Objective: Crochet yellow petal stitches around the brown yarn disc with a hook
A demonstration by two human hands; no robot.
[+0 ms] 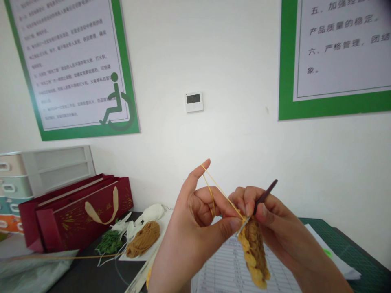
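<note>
A crocheted piece (252, 254) in yellow and brown hangs between my hands above the papers. My left hand (203, 221) pinches its upper edge between thumb and middle finger. The raised left index finger carries a taut strand of yellow yarn (220, 189) that runs down to the stitches. In my right hand (271, 219) is a crochet hook (265, 192) with a dark handle, gripped between thumb and fingers. Its metal tip lies at the top edge of the piece, by my left thumb. The lower fingers of my right hand are partly hidden behind the work.
Brown yarn (143, 240), green yarn (110, 241) and white yarn (152, 213) lie on the dark table at left. Behind them stand a red gift bag (76, 215) and plastic drawers (15, 183). Printed sheets (220, 264) lie below my hands, a green cutting mat (351, 248) at right.
</note>
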